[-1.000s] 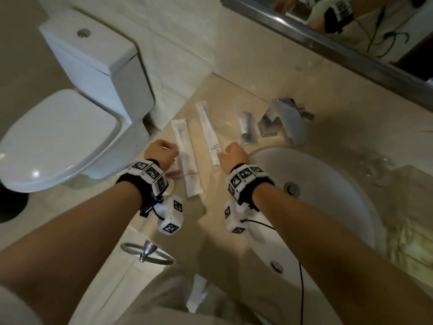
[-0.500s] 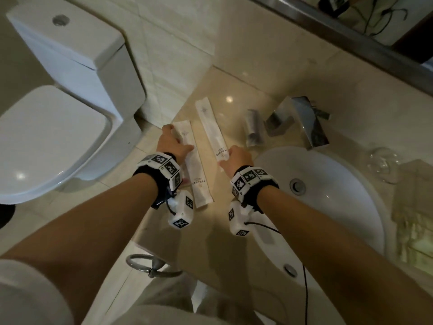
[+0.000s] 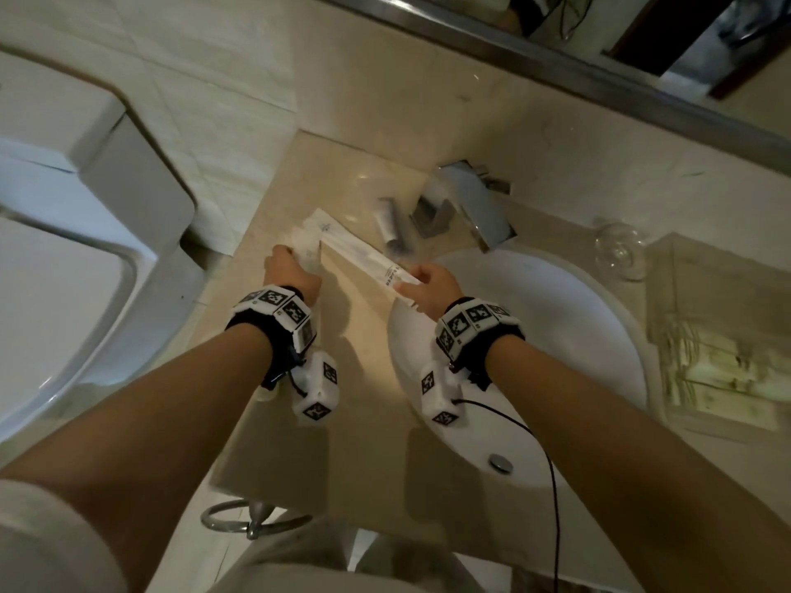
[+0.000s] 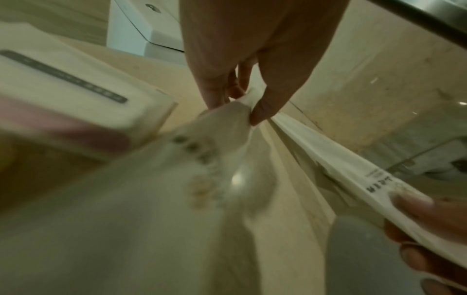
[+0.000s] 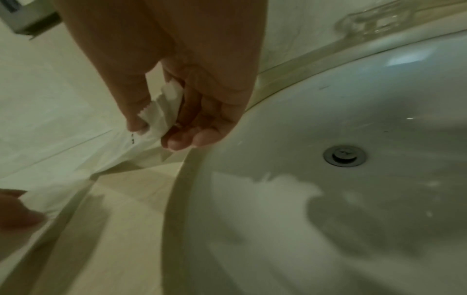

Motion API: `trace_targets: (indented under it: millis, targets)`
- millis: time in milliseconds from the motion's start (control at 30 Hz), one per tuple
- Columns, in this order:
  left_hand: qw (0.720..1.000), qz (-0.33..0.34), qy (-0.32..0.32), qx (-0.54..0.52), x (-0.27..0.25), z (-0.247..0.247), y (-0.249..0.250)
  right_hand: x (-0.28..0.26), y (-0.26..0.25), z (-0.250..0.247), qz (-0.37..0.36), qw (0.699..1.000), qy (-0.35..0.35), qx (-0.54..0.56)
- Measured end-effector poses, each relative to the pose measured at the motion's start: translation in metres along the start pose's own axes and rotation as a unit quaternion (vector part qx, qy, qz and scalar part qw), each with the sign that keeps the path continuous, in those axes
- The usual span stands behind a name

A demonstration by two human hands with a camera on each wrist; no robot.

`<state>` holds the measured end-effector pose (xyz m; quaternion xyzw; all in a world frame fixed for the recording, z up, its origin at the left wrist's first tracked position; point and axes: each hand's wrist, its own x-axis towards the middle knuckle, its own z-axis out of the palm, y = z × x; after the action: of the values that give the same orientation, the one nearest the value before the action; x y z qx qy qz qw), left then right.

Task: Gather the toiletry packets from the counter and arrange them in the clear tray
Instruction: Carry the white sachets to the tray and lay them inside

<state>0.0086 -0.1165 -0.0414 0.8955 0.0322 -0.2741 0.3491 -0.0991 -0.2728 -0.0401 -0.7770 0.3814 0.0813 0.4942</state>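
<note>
Toiletry packets: two long white ones, both lifted off the beige stone counter. Surface adjoins a white basin at 3 o'clock, chrome tap at 12, toilet at 9. One grey tube lies by the tap. Clear tray sits at 3 o'clock beyond the basin.

Printing on both packets is dark but too blurred to read.

Left hand pinches the left packet at its far end, thumb against fingers. Right hand pinches the near end of the right packet, fingers curled round it.
</note>
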Motion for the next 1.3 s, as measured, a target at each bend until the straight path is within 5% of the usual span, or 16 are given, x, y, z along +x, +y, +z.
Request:
trace_targets:
  millis: [633, 1133, 1300]
  targets:
    - [0.985, 0.114, -0.107, 0.080, -0.085, 0.112, 0.089, -0.064, 0.118, -0.183, 0.055, 0.976, 0.010, 0.210]
    - [0.971, 0.128, -0.202, -0.033, -0.160, 0.257, 0.166, -0.136, 0.243, -0.319, 0.121, 0.940, 0.117, 0.296]
    - [0.948, 0.126, -0.290, -0.046, -0.182, 0.299, 0.185, -0.147, 0.283, -0.350, 0.145, 0.911, 0.204, 0.327]
